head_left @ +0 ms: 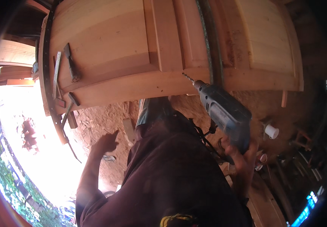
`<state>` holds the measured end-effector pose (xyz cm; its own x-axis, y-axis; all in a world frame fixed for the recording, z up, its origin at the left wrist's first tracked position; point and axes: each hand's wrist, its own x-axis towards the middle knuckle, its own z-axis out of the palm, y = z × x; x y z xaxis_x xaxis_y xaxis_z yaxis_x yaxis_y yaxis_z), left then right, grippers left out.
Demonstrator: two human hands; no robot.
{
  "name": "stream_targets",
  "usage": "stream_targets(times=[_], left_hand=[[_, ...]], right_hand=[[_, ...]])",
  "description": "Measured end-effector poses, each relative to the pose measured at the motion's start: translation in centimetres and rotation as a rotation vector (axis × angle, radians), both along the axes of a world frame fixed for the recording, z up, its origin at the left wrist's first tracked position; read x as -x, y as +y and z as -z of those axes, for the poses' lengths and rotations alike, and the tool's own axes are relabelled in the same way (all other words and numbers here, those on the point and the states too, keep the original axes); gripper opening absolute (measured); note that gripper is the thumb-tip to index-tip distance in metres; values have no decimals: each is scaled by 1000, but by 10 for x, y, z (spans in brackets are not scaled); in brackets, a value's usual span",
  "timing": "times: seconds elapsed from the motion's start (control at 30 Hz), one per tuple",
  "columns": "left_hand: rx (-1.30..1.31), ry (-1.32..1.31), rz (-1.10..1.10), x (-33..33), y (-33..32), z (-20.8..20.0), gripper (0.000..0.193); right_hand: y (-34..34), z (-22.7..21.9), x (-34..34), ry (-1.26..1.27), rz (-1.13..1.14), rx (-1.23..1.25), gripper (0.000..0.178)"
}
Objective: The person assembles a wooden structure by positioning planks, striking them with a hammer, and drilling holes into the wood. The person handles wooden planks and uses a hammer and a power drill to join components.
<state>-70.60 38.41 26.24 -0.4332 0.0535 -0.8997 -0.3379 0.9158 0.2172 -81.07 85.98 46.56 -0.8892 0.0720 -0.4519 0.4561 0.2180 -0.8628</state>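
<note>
My right hand (pixel 243 153) is wrapped round the handle of a dark blue-grey power drill (pixel 226 109). A twist bit (pixel 187 77) points from its chuck toward the near edge of a panelled wooden door (pixel 125 81); whether the tip touches the wood I cannot tell. My left hand (pixel 106 143) hangs below the door at the left, fingers apart and holding nothing. On the door's left end lie a chisel (pixel 70 62), a metal square (pixel 56 75) and a hammer (pixel 72 99), its handle over the near edge.
A dark perforated metal bar (pixel 47 68) runs along the door's left end. Another metal bar (pixel 213 45) crosses the door right of the middle. A white container (pixel 271 131) stands at the right on the brown ground (pixel 91 125). Stacked boards (pixel 14 56) lie at far left.
</note>
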Motion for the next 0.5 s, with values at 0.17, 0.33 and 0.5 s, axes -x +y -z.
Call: stream_targets(times=[0.17,0.33,0.5], left_hand=[[-302,220,-229,87,71,-51,37],[-1053,1342,-253,193,186,-100,73],[-1350,1308,-224,230,232,-114,89]], right_hand=[[-5,-15,15,-143,-58,16,64],[-15,-26,18,-125,-140,-57,71],[-32,-34,11,71,-178,-338,74]])
